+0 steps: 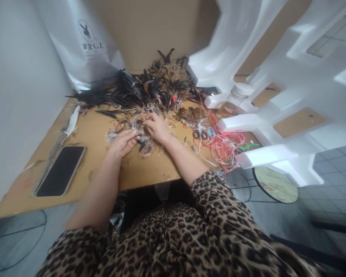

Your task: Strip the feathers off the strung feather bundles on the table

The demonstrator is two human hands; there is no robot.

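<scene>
In the head view my left hand is closed in a pinch on a small pale feather, palm turned partly up. Close beside it, my right hand is bent over with thumb and fingertips pressed together at the upper end of the same feathery bit. Fine detail between the fingertips is blurred. Loose brown and grey feathers lie under and around both hands. Just beyond them spreads a large heap of feathers, with long black ones at the left and brown ones at the back.
A phone lies on the table at left, near a white feather. Scissors and tangled pink string are at right. White foam pieces jut over the right edge. Behind stands a white bag.
</scene>
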